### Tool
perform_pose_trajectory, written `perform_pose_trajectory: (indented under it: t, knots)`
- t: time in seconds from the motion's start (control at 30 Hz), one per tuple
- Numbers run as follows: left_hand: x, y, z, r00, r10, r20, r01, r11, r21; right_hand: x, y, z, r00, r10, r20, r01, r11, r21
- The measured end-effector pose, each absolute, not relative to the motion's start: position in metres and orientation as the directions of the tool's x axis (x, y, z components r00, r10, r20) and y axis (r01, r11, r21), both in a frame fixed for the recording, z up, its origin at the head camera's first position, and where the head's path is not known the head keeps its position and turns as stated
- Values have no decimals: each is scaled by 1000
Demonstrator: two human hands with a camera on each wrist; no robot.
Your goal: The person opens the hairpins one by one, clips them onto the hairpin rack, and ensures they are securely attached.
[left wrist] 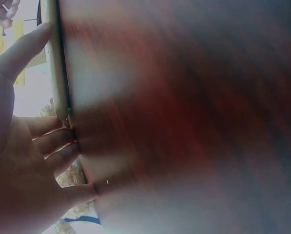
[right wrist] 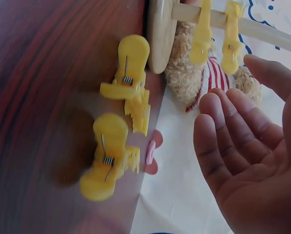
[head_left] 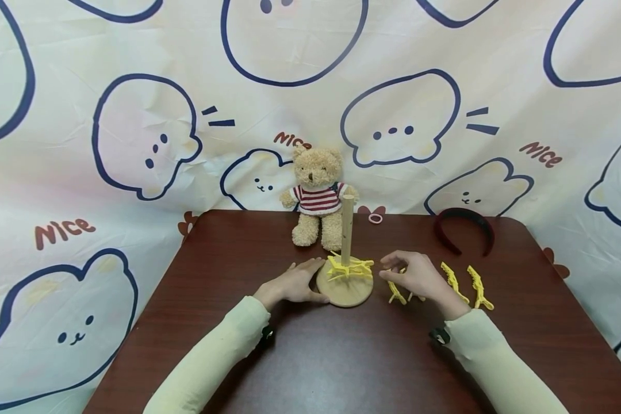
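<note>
- Two bare hands work at the centre of the frame. The left hand (head_left: 291,283), at the disc's left edge, has its thumb spread from extended fingers; it steadies the rim without closing round it.
- Wooden stand, centre: a round base (head_left: 344,297) carries an upright post (head_left: 347,230). Yellow alligator hair clips (head_left: 349,268) cluster about the lower post; how each is fastened cannot be told.
- Just right of the stand, the right hand (head_left: 419,278) hovers with fingers loosely bent and thumb apart, holding nothing.
- Beside it, two loose clips lie on the table (head_left: 341,356); the right wrist view shows their springs, on an upper clip (right wrist: 134,54) and a lower clip (right wrist: 111,130). Another pair (head_left: 478,287) lies farther right.
- Handling, as judged: light, constant left-hand pressure should keep the base from turning. Pinching a clip squarely by both handles, near their ends, should spread its jaws evenly; approaching the post from the right avoids knocking the crowded clips.
</note>
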State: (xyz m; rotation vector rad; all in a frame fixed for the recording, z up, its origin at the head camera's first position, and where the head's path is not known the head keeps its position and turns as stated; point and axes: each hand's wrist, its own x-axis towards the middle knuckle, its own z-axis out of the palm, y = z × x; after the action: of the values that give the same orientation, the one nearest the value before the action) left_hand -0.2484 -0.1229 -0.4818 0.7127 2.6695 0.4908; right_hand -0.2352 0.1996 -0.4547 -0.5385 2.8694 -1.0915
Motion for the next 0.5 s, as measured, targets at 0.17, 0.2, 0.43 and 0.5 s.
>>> perform_pose_trajectory:
  t: [0.17, 0.2, 0.43, 0.5]
  knots:
    - [-249, -124, -481, -818, 529, -224, 413, 813, 411, -232, 212, -454, -949, -299, 95, -289, 713, -639]
    - [-248, -124, -481, -818, 529, -224, 413, 812, 412, -231, 214, -454, -952, -292, 95, -284, 717, -637]
    - [-248, -122, -481, -817, 532, -221, 414, 810, 416, -224, 232, -453, -957, -273, 100, -273, 725, -633]
    - [-248, -122, -481, -818, 532, -218, 416, 810, 414, -223, 237, -453, -960, -263, 100, -266, 729, -631]
